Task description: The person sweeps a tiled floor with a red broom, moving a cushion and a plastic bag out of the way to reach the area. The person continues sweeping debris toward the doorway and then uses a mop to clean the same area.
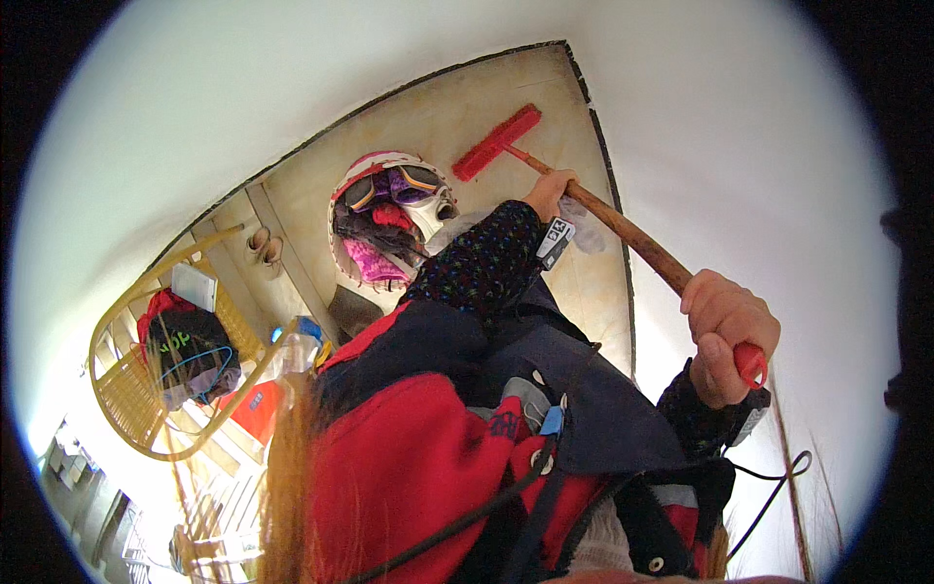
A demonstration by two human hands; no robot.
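Observation:
I hold a broom across the front of me with both hands. My left hand (552, 194) grips its wooden handle (631, 235) low down, close to the head. My right hand (730, 337) is wrapped around the upper end, where a red cap (751, 365) with a hanging loop sticks out of the fist. The red bristle head (498, 142) is over the beige floor (511, 87), near the corner of two white walls; whether it touches the floor, I cannot tell. Left of my left forearm stands a round basket (332, 241) filled with shoes and pink and dark items.
A bamboo chair (120, 398) at the left holds a black and red bag (186, 350) and a white box (194, 287). A pair of brown shoes (264, 247) is on the floor. Dark-edged white walls (693, 146) bound the corner. A black cable (766, 504) loops at the right.

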